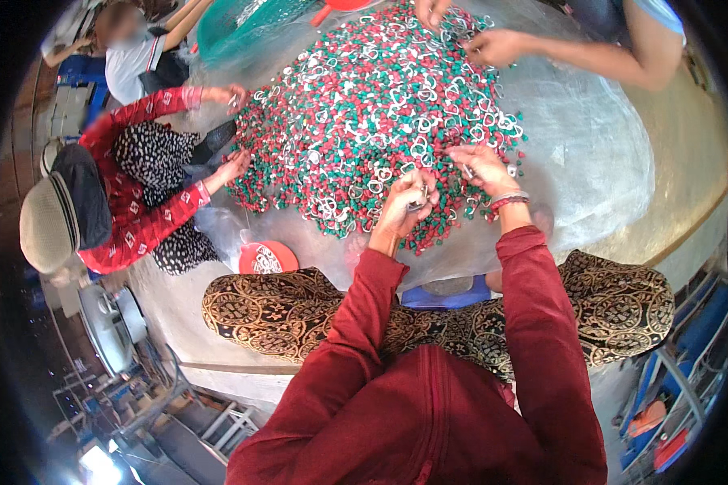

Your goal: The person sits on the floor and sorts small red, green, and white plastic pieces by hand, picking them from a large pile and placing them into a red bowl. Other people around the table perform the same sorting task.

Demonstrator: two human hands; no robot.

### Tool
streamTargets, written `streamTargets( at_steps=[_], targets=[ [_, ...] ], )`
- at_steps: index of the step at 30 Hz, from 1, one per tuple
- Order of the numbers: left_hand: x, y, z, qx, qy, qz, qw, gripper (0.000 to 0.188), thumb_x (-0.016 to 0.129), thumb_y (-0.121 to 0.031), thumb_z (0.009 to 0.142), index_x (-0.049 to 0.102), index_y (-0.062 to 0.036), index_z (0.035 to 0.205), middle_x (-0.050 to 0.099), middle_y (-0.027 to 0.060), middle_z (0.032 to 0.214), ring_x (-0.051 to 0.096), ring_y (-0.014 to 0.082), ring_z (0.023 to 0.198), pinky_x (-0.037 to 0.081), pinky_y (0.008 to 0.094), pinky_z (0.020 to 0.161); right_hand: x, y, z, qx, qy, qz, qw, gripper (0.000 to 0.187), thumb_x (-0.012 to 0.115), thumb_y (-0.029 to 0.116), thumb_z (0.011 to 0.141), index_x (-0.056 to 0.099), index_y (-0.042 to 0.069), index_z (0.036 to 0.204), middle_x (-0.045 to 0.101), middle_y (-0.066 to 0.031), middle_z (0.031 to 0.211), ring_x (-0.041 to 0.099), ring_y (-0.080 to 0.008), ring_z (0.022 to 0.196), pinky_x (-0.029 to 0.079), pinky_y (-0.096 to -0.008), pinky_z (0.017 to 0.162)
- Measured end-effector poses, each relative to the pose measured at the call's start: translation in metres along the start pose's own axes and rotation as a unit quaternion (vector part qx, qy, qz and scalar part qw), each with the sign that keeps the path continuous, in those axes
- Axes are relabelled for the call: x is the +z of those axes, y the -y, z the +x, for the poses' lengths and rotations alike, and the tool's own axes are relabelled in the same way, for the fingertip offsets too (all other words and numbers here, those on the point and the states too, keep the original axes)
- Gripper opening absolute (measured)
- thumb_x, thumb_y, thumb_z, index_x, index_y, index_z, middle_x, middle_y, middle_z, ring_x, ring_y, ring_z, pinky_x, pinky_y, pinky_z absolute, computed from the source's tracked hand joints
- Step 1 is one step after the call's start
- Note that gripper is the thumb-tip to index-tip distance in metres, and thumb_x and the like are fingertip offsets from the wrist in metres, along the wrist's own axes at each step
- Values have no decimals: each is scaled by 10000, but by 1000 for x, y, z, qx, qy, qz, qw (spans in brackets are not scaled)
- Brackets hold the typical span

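Note:
A wide heap of small red, green and white pieces (332,137), with white loop-shaped pieces scattered through it, lies on a plastic sheet in front of me. My left hand (404,206) is closed at the heap's near edge, its fingers curled around a small whitish-grey piece. Just right of it and slightly farther away, my right hand (485,170) pinches its fingers together over the heap. Something small and pale shows at those fingertips, too small to name. A bracelet circles the right wrist.
A co-worker in red sleeves (150,105) reaches into the heap from the left; another's arm (574,58) comes from the far right. An orange-red bowl (292,259) of white pieces stands near left. A green basket (218,40) sits at the back. My patterned knees flank a blue object (469,297).

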State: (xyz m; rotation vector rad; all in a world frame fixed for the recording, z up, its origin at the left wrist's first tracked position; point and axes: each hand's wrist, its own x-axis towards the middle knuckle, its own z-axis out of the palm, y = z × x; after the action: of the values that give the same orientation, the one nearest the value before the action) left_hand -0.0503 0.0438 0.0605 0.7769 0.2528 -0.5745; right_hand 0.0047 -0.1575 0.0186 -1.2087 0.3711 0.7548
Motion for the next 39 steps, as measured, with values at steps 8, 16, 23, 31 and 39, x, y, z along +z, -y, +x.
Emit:
streamTargets(
  at_steps=[8,16,23,31,39],
  targets=[
    [-16,31,47,-14,181,672,718,246,687,-230,785,673,-36,936,632,64,883,637,246,824,500,405,681,-51,57,-67,-139,7,217,966,438,548,323,924,535,-29,1184,599,-22,794,498,-65,550,309,-141,324],
    [-33,83,32,151,225,895,353,170,543,-134,801,586,9,883,545,112,906,608,236,838,552,341,614,-61,-3,-58,-1,-23,79,997,333,626,287,865,643,-8,1018,575,-6,670,537,-102,584,397,-186,434],
    [-36,105,36,88,175,905,378,197,554,-146,782,617,8,889,550,130,921,604,261,856,539,365,608,-17,-89,-54,29,-270,-550,790,347,700,202,773,580,49,1061,649,-184,773,642,-380,794,503,-483,659],
    [-31,66,22,155,28,832,532,223,598,-268,812,619,-46,825,584,144,904,615,254,748,511,426,614,-10,-110,-36,-16,-283,-584,761,431,655,237,811,432,73,1141,652,-192,846,629,-400,811,501,-497,690],
    [-9,-94,43,9,-27,127,991,151,580,-225,878,567,-80,839,536,17,678,521,113,565,334,214,396,-18,-84,-32,-72,-364,-519,770,239,612,229,837,533,59,985,630,-180,705,637,-359,704,498,-478,621]
  ],
)
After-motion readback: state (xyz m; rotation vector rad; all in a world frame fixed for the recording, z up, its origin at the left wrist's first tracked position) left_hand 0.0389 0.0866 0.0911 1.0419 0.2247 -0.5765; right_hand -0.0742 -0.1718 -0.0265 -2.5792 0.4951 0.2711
